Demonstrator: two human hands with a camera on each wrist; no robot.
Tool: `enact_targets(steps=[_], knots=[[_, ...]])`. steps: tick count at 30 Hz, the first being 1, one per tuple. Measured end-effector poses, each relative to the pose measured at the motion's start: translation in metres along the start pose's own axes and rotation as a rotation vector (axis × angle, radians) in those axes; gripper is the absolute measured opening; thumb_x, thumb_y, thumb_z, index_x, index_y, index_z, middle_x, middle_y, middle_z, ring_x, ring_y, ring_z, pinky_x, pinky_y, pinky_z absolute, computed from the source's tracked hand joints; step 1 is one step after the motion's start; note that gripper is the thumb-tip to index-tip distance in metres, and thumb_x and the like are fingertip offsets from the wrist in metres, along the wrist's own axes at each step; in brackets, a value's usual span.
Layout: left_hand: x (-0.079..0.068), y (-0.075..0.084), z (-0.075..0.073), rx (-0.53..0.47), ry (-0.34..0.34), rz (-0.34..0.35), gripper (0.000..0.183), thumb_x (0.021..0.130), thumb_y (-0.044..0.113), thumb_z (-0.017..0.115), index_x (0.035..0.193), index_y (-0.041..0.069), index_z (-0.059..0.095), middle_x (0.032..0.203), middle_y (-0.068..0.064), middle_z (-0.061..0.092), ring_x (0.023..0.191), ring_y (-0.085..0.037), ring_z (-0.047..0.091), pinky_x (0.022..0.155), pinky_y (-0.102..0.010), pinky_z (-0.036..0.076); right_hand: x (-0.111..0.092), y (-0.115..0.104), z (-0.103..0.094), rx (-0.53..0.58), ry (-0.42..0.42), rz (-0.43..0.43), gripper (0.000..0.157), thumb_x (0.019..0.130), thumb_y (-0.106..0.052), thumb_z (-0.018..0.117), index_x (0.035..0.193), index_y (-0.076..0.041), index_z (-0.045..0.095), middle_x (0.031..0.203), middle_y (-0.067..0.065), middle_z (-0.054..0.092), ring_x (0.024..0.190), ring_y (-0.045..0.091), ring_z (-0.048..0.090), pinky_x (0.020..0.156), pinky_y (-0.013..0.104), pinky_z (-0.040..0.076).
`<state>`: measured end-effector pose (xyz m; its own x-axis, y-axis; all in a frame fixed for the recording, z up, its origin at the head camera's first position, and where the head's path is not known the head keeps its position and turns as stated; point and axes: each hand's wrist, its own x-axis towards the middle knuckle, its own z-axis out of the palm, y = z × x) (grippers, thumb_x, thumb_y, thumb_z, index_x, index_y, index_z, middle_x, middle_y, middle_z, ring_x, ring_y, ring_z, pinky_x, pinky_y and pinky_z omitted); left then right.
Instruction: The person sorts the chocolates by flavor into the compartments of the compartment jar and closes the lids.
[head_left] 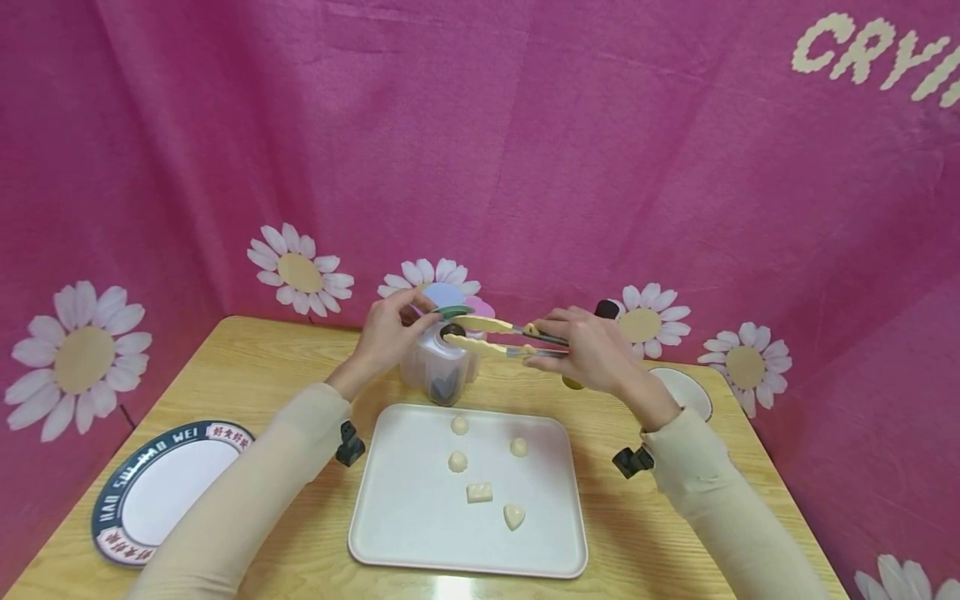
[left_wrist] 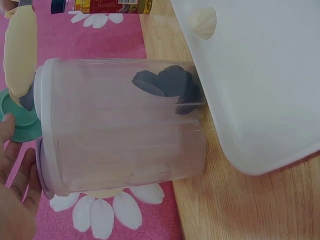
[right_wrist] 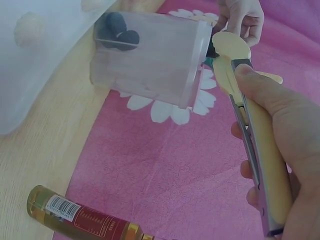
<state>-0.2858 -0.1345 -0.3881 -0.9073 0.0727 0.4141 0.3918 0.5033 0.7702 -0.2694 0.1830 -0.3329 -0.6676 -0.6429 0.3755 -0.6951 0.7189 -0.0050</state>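
Note:
A clear plastic container (head_left: 420, 367) with coloured flip lids stands behind the white tray (head_left: 420, 517). My left hand (head_left: 390, 329) pinches the raised green lid (left_wrist: 22, 117) at its top. My right hand (head_left: 588, 346) grips yellow-tipped tongs (head_left: 486, 324) by the handles. Between the tong tips is a dark piece (left_wrist: 28, 97), right at the container's mouth. Several dark oval pieces (left_wrist: 175, 82) lie at the bottom of the container. Several cream-coloured moulded pieces (head_left: 479, 492) rest on the tray, one rectangular, one heart-like, others rounded.
A round plate with a dark patterned rim (head_left: 112, 500) sits at the left of the wooden table. To the right are a white dish (head_left: 686, 392) and an amber bottle with a red label (right_wrist: 95, 220). A pink flowered cloth (head_left: 480, 167) hangs behind the table.

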Motion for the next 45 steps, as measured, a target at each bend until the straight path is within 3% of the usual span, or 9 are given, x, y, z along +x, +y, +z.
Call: enact_targets(steps=[5,10,14,17,28,34,42,45], knots=[[0.000,0.000,0.000,0.006,0.010,0.015,0.013,0.097,0.014,0.077,0.107,0.006,0.073,0.103,-0.013,0.076,0.085,-0.025,0.069,0.076,-0.026,0.053,-0.006,-0.001,-0.002,0.020,-0.014,0.034,0.065,0.081,-0.053,0.088,0.129,-0.011,0.076,0.117,0.008,0.077,0.096,0.024,0.072,0.071,0.038,0.059],[0.001,0.000,0.000,0.011,0.011,0.018,0.013,0.097,0.014,0.077,0.106,0.005,0.073,0.102,-0.014,0.076,0.085,-0.026,0.069,0.076,-0.027,0.053,-0.024,-0.001,-0.003,0.022,0.020,0.051,0.075,0.074,-0.055,0.091,0.129,-0.007,0.074,0.114,0.009,0.075,0.085,0.020,0.065,0.066,0.034,0.052],[0.001,-0.001,-0.001,0.011,0.009,0.014,0.014,0.097,0.015,0.077,0.107,0.005,0.073,0.103,-0.014,0.076,0.086,-0.027,0.069,0.077,-0.029,0.054,-0.040,0.000,-0.005,0.002,0.027,0.081,0.083,0.070,-0.060,0.090,0.132,-0.007,0.072,0.114,0.010,0.073,0.087,0.023,0.065,0.065,0.035,0.051],[0.001,-0.001,-0.001,0.010,0.008,0.012,0.014,0.097,0.015,0.077,0.107,0.005,0.073,0.103,-0.014,0.076,0.086,-0.027,0.069,0.077,-0.030,0.054,-0.053,0.001,-0.008,0.005,0.022,0.104,0.088,0.069,-0.060,0.090,0.134,-0.004,0.070,0.122,0.014,0.072,0.096,0.028,0.068,0.071,0.041,0.056],[0.000,0.000,-0.001,0.014,0.006,0.009,0.015,0.097,0.015,0.077,0.108,0.005,0.073,0.104,-0.014,0.076,0.087,-0.027,0.068,0.077,-0.029,0.054,-0.099,0.004,-0.010,-0.008,0.052,0.142,0.088,0.066,-0.059,0.093,0.131,-0.006,0.064,0.118,0.010,0.071,0.088,0.021,0.065,0.067,0.036,0.054],[0.000,0.000,0.000,0.018,0.003,0.000,0.015,0.098,0.016,0.077,0.109,0.006,0.073,0.105,-0.013,0.076,0.088,-0.026,0.068,0.078,-0.028,0.053,-0.130,0.010,-0.003,-0.039,0.081,0.187,0.084,0.063,-0.061,0.093,0.122,-0.009,0.064,0.095,-0.001,0.064,0.078,0.010,0.051,0.060,0.026,0.040],[0.000,0.001,0.000,0.019,0.001,-0.003,0.016,0.098,0.016,0.076,0.109,0.005,0.072,0.106,-0.014,0.076,0.089,-0.027,0.069,0.079,-0.030,0.054,-0.176,0.021,0.008,-0.031,0.088,0.323,0.083,0.061,-0.052,0.097,0.122,-0.008,0.062,0.108,0.008,0.070,0.086,0.025,0.068,0.066,0.044,0.053],[-0.001,0.001,0.001,0.017,0.000,-0.004,0.016,0.098,0.016,0.076,0.110,0.005,0.072,0.106,-0.014,0.076,0.089,-0.027,0.069,0.080,-0.032,0.055,-0.192,0.024,0.011,-0.024,0.101,0.381,0.082,0.062,-0.053,0.097,0.121,-0.008,0.063,0.107,0.009,0.071,0.085,0.026,0.068,0.063,0.041,0.051]])
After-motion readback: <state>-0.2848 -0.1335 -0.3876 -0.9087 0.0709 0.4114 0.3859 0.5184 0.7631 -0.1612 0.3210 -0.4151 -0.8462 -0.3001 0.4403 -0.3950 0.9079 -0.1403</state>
